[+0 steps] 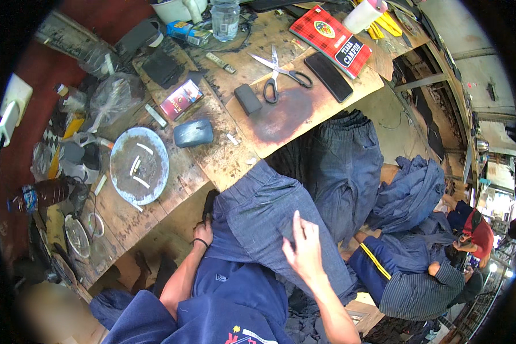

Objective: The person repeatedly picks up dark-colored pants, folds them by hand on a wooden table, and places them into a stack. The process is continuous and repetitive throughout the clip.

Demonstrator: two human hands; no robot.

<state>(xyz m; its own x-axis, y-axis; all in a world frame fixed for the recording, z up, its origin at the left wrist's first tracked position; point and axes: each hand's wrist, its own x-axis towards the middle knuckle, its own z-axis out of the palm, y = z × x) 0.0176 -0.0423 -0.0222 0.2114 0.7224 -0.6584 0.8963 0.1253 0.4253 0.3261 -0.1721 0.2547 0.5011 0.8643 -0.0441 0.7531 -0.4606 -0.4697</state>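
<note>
Grey-blue denim trousers [269, 209] with an elastic waistband lie across my lap, their waist end against the table edge. My right hand [303, 246] rests on a trouser leg, fingers stretched out and apart, gripping nothing. Beside the waistband my left hand [203, 230] is closed. A narrow black piece [210, 205] sticks up from its fingers; its kind is unclear, and the fingers are partly hidden. More dark denim trousers [350, 166] hang from the table's edge just beyond.
On the wooden table [183, 172] are scissors [278, 74], a phone [329, 77], a dark block [247, 100], a red book [332, 40] and a round tray [160, 155] with cigarette-like sticks. A denim heap [410, 192] lies right. Another person in a striped top [413, 292] sits close by.
</note>
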